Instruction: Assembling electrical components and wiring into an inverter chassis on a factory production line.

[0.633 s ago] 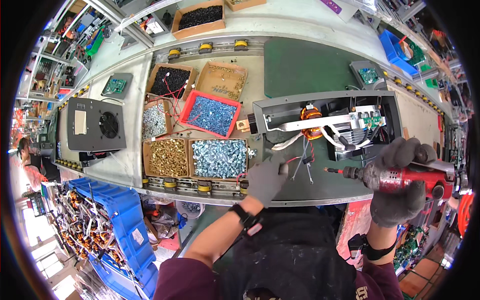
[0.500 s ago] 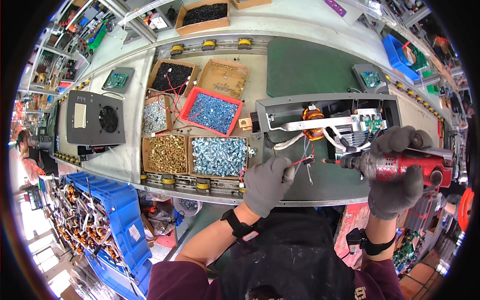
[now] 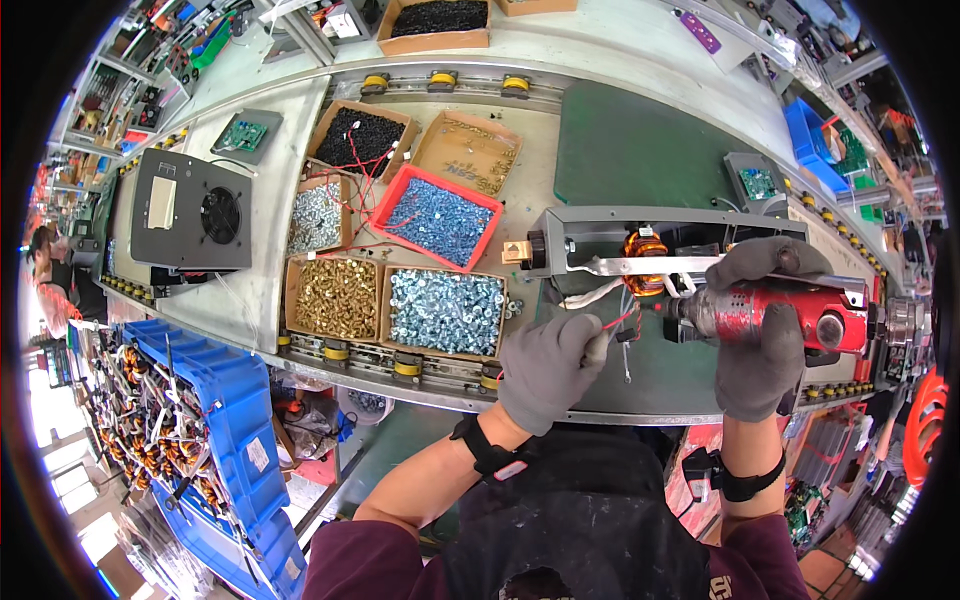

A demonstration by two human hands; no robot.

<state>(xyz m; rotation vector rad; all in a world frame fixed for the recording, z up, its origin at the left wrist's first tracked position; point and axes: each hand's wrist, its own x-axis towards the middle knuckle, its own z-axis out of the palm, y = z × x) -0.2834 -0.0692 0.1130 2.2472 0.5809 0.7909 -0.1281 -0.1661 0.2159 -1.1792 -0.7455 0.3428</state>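
Note:
My left hand (image 3: 552, 370), in a grey glove, is closed with thumb and finger pinching a thin red wire (image 3: 622, 318) in front of an open grey metal case (image 3: 680, 214). My gloved right hand (image 3: 758, 375) is wrapped round a red power screwdriver (image 3: 745, 312). Its nose points left, toward the wire end, a short gap from my left fingertips; I cannot tell whether the tip touches the wire. Inside the case sit a copper-wound coil (image 3: 646, 280) and a flat metal bar (image 3: 605, 266). The driver and my right fingers hide the case's right part.
Left of the case stand boxes of brass screws (image 3: 335, 298), silver screws (image 3: 445, 312) and blue screws in a red tray (image 3: 436, 218). A grey unit with a fan (image 3: 190, 212) is farther left. A blue crate (image 3: 245, 430) holds several coils below the bench.
The screwdriver in my right hand has come left, closer to the wire end and over the case's front. My left hand keeps its pinch on the wire. The whole view has shifted slightly.

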